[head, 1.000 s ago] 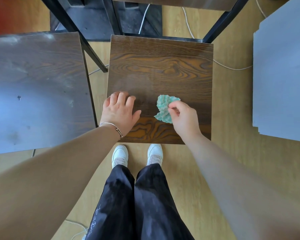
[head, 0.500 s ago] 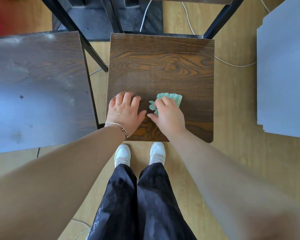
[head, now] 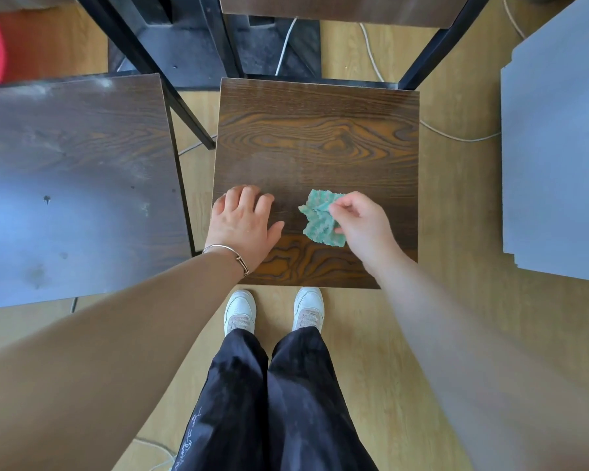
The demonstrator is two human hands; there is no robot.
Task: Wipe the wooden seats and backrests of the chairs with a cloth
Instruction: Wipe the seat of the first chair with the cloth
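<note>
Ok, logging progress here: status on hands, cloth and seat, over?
Left hand flat on middle chair seat. Right hand pinching green cloth over seat's near half. Nothing blocking the wipe.

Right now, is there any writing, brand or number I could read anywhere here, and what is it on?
Pale cursive stitching down the left leg of the black trousers: too small and blurred to read.
Nothing else: no text shows on the cloth, the wooden seat, the white shoes or the bracelet.
</note>
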